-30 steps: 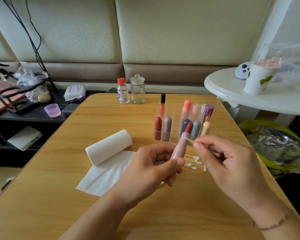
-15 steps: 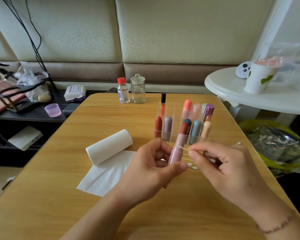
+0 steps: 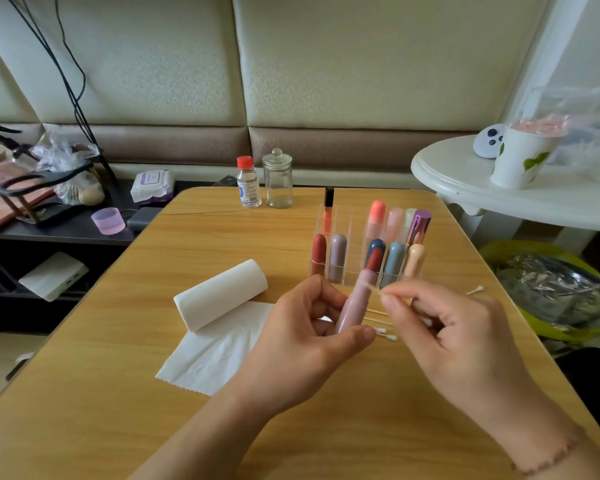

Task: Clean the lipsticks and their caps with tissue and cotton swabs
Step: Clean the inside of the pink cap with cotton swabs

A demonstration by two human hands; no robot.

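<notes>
Two bare hands work before a clear acrylic organiser (image 3: 347,271): left hand (image 3: 312,344) grips a smooth pink lipstick tube (image 3: 355,301), right hand (image 3: 444,327) pinches a thin cotton swab (image 3: 374,288).

Two hands: the left hand (image 3: 305,344) holds one pink lipstick (image 3: 355,301), the right hand (image 3: 454,337) pinches one cotton swab (image 3: 374,289). In the clear organizer (image 3: 347,271) at center right stand nine capped lipsticks and one lip gloss tube (image 3: 328,209). About four loose swabs (image 3: 383,330) lie on the tabletop (image 3: 118,393), plus one more (image 3: 475,290) at right. One tissue roll (image 3: 220,294), one unrolled sheet (image 3: 219,351). Upper center: one red-capped bottle (image 3: 248,181), one glass jar (image 3: 278,180).
</notes>
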